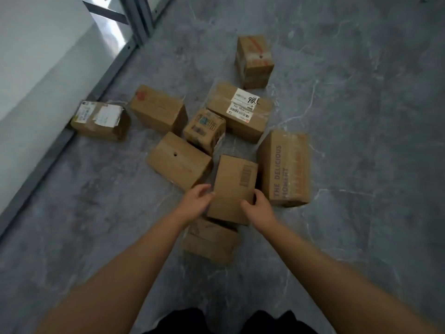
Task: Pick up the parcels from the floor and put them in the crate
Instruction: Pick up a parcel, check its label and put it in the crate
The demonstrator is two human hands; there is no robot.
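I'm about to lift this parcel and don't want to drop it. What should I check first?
1. Right hand grip on the brown cardboard box with the printed barcode: thumb on top, ok.
2. Left hand grip at its left edge: blurred, cannot tell.
3. Whether it rests on the nearer brown cardboard box: cannot tell.
4. Room beside the tall brown THE DELICIOUS MOMENT box: tight, not ok.
5. Crate in view: not ok.

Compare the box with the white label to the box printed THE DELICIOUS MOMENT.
The white-label box carries a stuck-on barcode label with handwriting; the DELICIOUS MOMENT box shows printed lettering instead. The white-label box lies farther from the person; the DELICIOUS MOMENT box lies nearer. Both are brown cardboard, resting on the floor.
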